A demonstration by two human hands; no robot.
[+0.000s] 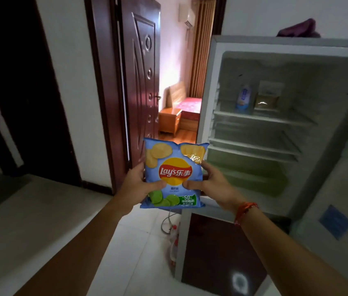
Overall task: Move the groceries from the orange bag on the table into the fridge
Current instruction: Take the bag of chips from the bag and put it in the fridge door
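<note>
Head view: a light-blue foil bag of Lay's crisps, printed with yellow crisps and green lime slices, is held upright in the air between both hands. The left hand grips its left edge and the right hand grips its right edge, each with the thumb pressed on the printed front and the fingers curled behind. A red string bracelet circles the right wrist.

The bag hangs in front of the left edge of a white fridge, outside the compartment and touching no shelf. The upper fridge door stands open at the right and bears a blue sticker. On the top wire shelf, a blue-and-white plastic bottle stands toward the left edge, with a clear packet of brownish contents just beside it on the right. A purple cloth lies on the fridge's top.

A pale desk runs along the lower left. A dark red panelled wooden door stands open onto a room with an orange wooden bedside cabinet.
</note>
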